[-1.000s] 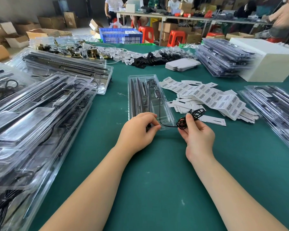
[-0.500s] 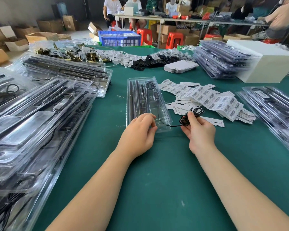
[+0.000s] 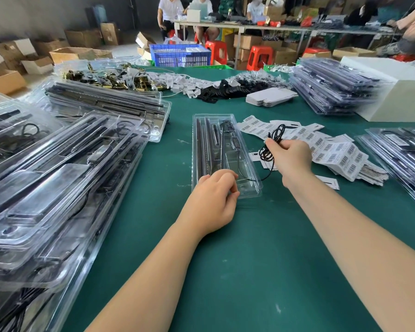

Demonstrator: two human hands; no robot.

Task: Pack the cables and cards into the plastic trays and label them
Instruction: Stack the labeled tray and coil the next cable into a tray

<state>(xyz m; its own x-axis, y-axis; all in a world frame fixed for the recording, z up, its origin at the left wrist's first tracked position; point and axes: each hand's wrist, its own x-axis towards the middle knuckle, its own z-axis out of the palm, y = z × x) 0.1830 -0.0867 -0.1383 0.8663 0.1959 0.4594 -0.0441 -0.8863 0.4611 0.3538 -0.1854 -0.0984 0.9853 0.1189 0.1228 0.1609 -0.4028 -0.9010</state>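
Right hand (image 3: 289, 157) pinches coiled cable (image 3: 270, 146) just right of tray (image 3: 222, 149), whose long axis runs away from left hand (image 3: 216, 200), fingers curled on its near end.

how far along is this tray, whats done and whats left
Done: the clear tray on the green table already holds long black parts. In hand: the right hand grips the coiled black cable, one strand trailing into the tray's near end, where the left hand rests with fingers curled on the tray. Left: seat the coil, add a card and a barcode label; neither shows on this tray yet.
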